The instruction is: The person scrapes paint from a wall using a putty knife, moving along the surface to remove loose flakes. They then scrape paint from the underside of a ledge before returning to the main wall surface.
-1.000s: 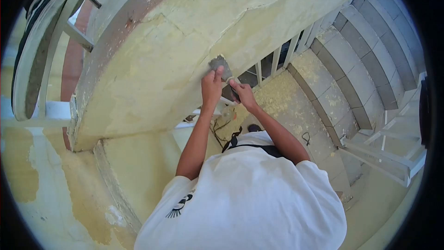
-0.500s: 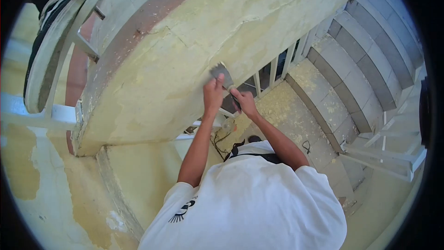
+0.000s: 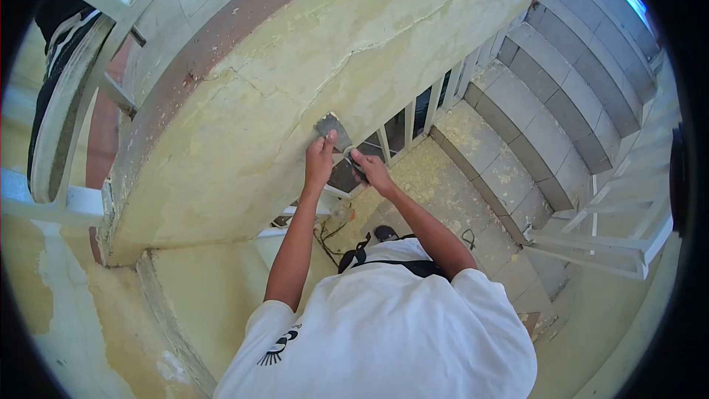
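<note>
A scraper (image 3: 334, 128) with a wide grey metal blade rests against, or very close to, the curved yellow wall (image 3: 251, 148). My left hand (image 3: 320, 161) is closed on the blade, with its thumb or a finger lying along the metal. Around the dark handle, the fingers of my right hand (image 3: 373, 173) are wrapped. Cracks and patchy, flaking paint mark the wall above the blade. Whether the blade's edge touches the wall is hard to see.
Grey tiled steps (image 3: 509, 114) curve up at the right, scattered with paint flakes. White railings (image 3: 605, 240) stand at right and below the wall. Another person's shoe (image 3: 63, 111) is beyond the upper-left railing. A dark cable (image 3: 329, 240) lies near my feet.
The view has shifted, so the wall and steps appear farther left and lower. Both hands keep their hold on the scraper, which has moved slightly along the wall.
</note>
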Demonstrator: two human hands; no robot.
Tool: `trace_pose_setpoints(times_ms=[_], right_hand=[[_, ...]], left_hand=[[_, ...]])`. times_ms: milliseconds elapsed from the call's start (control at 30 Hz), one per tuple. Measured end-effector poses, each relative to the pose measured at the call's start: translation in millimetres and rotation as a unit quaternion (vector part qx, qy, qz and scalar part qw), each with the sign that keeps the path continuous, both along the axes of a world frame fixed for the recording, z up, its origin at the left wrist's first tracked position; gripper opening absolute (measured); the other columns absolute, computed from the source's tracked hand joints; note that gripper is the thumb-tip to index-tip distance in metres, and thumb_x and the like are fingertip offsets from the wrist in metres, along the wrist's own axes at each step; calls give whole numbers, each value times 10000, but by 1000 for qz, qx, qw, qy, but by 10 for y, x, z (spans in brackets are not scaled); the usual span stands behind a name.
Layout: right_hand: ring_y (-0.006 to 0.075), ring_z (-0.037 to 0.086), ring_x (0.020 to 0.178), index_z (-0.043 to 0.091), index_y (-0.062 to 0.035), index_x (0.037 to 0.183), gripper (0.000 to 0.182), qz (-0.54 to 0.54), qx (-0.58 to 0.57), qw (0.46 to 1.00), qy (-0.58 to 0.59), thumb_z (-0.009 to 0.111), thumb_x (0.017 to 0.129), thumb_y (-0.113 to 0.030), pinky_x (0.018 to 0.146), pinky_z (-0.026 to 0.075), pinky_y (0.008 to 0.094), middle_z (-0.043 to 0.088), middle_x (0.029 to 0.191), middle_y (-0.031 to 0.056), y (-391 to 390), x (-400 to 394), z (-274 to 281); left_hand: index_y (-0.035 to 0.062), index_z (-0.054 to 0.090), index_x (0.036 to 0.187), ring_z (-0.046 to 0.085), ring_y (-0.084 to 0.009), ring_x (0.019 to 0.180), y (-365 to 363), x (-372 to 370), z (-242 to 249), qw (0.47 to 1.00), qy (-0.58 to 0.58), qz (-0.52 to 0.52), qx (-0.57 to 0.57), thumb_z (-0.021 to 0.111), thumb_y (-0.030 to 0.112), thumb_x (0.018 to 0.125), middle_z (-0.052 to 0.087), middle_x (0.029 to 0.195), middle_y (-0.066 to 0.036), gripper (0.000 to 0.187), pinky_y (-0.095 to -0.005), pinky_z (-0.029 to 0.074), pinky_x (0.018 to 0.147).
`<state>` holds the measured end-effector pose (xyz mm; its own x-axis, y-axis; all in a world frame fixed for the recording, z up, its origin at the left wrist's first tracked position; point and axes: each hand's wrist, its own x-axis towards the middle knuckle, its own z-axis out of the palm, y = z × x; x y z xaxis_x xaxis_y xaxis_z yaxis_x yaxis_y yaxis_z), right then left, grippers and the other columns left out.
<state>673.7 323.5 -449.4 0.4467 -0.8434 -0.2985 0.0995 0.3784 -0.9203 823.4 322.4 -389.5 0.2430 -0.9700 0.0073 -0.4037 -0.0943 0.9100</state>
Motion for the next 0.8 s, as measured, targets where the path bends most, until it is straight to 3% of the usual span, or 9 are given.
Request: trace_pose_setpoints(times_ms=[200, 300, 400, 500, 533, 633, 767, 800], right_hand=[[87, 461, 427, 556, -64, 656, 567, 46, 46, 998, 18, 449, 861, -583, 396, 322, 225, 505, 530, 10, 90, -122, -315], [90, 465, 428, 557, -61, 664, 582, -7, 1, 1000, -7, 444, 853, -600, 394, 321, 221, 505, 536, 8, -3, 33, -240], [89, 458, 417, 557, -58, 676, 584, -5, -21, 999, -49, 448, 847, -606, 381, 312, 219, 499, 536, 5, -43, 65, 33], [80, 462, 443, 580, -55, 718, 531, 68, 40, 997, 3, 503, 843, -565, 404, 338, 219, 502, 562, -1, 31, -41, -222], [79, 463, 444, 581, -54, 724, 526, 68, 50, 996, 3, 504, 845, -560, 404, 339, 220, 503, 562, -1, 89, -72, -256], [80, 470, 445, 582, -54, 731, 515, 63, 59, 996, -4, 505, 850, -549, 403, 341, 220, 507, 562, 2, 45, -52, -155], [79, 475, 446, 575, -60, 718, 510, 79, 44, 996, 26, 493, 858, -544, 400, 337, 223, 512, 565, 3, -47, -69, -210], [78, 475, 447, 575, -60, 715, 511, 89, 48, 994, 35, 493, 858, -544, 397, 335, 226, 512, 567, 3, -16, -65, -318]], left_hand=[[-28, 542, 686, 596, -169, 609, 97, -172, -223, 995, 27, 29, 88, 469, 505, 887, 597, 651, -119, 574, -298, 449, 561], [-37, 570, 726, 606, -187, 621, 38, -83, -94, 998, -25, 31, 38, 473, 528, 875, 605, 664, -119, 593, -306, 459, 587], [-41, 576, 731, 599, -200, 611, 56, -101, 109, 999, 25, 44, -18, 468, 549, 867, 598, 648, -120, 615, -321, 460, 600], [-36, 562, 714, 588, -202, 599, 121, -30, -432, 997, 21, 73, 31, 460, 558, 866, 594, 637, -130, 622, -325, 456, 595], [19, 587, 737, 557, -125, 590, 188, -73, -449, 993, 58, 79, 63, 472, 571, 855, 606, 667, -70, 576, -262, 427, 515], [-9, 578, 756, 540, -138, 576, 177, -131, -318, 994, -29, 105, 31, 460, 570, 862, 591, 654, -82, 601, -277, 428, 535], [-10, 542, 733, 490, -130, 576, 135, -145, -375, 995, 7, 100, -20, 445, 518, 894, 545, 622, -61, 560, -297, 411, 571], [-25, 539, 777, 532, -207, 576, 175, -178, -352, 995, -8, 104, 4, 434, 476, 910, 552, 612, -117, 528, -342, 426, 585]])
